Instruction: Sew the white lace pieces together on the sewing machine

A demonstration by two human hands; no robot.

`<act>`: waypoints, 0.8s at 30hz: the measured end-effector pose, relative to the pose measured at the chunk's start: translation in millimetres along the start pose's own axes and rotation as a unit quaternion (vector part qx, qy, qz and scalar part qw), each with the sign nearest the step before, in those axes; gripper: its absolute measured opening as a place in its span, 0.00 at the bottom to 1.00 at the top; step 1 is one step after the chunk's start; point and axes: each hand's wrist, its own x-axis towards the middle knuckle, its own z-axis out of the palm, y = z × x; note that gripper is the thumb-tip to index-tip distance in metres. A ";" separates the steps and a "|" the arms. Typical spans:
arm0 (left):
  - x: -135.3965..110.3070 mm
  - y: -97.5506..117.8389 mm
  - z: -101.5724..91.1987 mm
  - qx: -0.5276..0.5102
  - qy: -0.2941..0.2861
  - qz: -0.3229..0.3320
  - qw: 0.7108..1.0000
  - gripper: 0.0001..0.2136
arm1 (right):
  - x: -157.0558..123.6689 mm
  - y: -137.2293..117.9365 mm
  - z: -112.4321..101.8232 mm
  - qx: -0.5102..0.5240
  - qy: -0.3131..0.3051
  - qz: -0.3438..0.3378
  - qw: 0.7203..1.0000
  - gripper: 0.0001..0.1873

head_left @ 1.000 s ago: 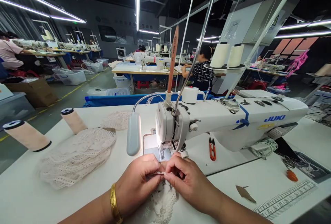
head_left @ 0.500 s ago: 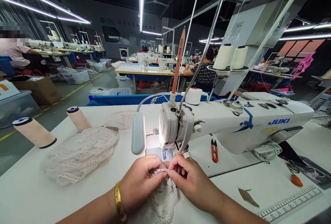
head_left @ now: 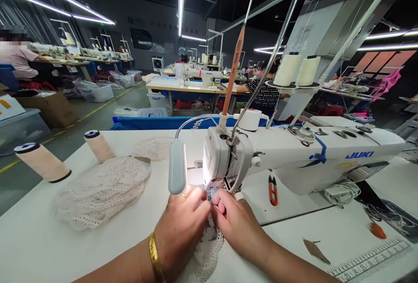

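Note:
Just in front of the needle area of a white sewing machine, my two hands pinch a strip of white lace fabric. My left hand, with a gold bracelet at the wrist, is closed on the lace's left side. Close beside it, my right hand is closed on the lace with curled fingers. The lace hangs down toward me from between both hands, and its upper end is mostly hidden by the fingers. A grey lamp lights the spot from the left.
Left of the machine lie a pile of lace and two peach thread cones. Orange thread snips rest under the machine arm. A clear ruler and a brown scrap lie at right. Co-workers sit at machines beyond.
Both hands have moved forward with the lace, closer under the needle area. My left hand has turned more knuckles-up. The view has shifted slightly.

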 end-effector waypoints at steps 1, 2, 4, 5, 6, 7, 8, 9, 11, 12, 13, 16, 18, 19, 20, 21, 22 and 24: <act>-1.6 0.6 0.0 -0.005 -0.003 0.030 1.000 0.11 | -0.4 0.9 0.1 0.004 -0.004 0.000 1.000 0.08; -3.1 0.9 0.3 -0.017 -0.012 0.050 0.999 0.13 | -0.9 2.2 0.3 0.007 -0.006 -0.002 1.000 0.06; -5.7 0.8 0.9 -0.044 -0.028 0.052 0.997 0.13 | -2.2 5.6 1.0 0.007 -0.006 -0.016 1.000 0.06; -6.6 0.4 0.9 -0.053 -0.036 0.044 0.997 0.13 | -2.9 7.8 1.2 0.005 -0.006 -0.029 1.000 0.06; -7.3 -0.1 0.8 -0.061 -0.042 0.039 0.996 0.13 | -3.6 10.0 1.2 0.002 -0.006 -0.044 0.999 0.07; -7.7 -0.8 0.3 -0.068 -0.045 0.035 0.996 0.12 | -4.3 12.2 0.9 -0.003 -0.008 -0.060 0.998 0.09; -7.7 -1.5 -0.3 -0.075 -0.049 0.032 0.995 0.12 | -4.9 14.2 0.3 -0.010 -0.012 -0.077 0.997 0.10; -7.5 -2.4 -0.9 -0.080 -0.052 0.030 0.995 0.12 | -5.6 15.8 -0.6 -0.017 -0.017 -0.094 0.995 0.12; -6.2 -4.5 -2.2 -0.090 -0.061 0.027 0.994 0.12 | -6.9 17.9 -3.0 -0.034 -0.020 -0.122 0.992 0.14; -5.3 -5.8 -2.7 -0.094 -0.064 0.028 0.993 0.12 | -7.5 18.4 -4.3 -0.042 -0.018 -0.136 0.990 0.15; -4.3 -7.2 -3.0 -0.097 -0.067 0.029 0.993 0.12 | -8.1 18.6 -5.4 -0.049 -0.014 -0.147 0.988 0.16; -1.7 -12.2 -3.1 -0.108 -0.070 0.033 0.991 0.12 | -9.0 18.5 -7.5 -0.064 0.001 -0.170 0.983 0.17; -0.6 -15.6 -2.5 -0.115 -0.062 0.039 0.991 0.12 | -8.9 18.4 -8.0 -0.061 0.013 -0.174 0.983 0.17; -0.3 -17.1 -2.0 -0.118 -0.057 0.043 0.990 0.12 | -8.7 18.5 -7.9 -0.057 0.021 -0.174 0.983 0.17; -0.1 -18.5 -1.4 -0.122 -0.050 0.046 0.990 0.12 | -8.5 18.6 -7.6 -0.054 0.027 -0.173 0.983 0.16; 0.2 -19.6 -0.7 -0.126 -0.043 0.049 0.990 0.12 | -8.2 18.8 -7.2 -0.054 0.032 -0.171 0.983 0.16; 0.6 -20.4 -0.1 -0.128 -0.036 0.049 0.990 0.12 | -7.9 19.0 -6.5 -0.056 0.036 -0.168 0.984 0.17; 1.5 -21.2 0.9 -0.129 -0.028 0.051 0.990 0.12 | -7.2 19.2 -5.2 -0.068 0.038 -0.160 0.984 0.17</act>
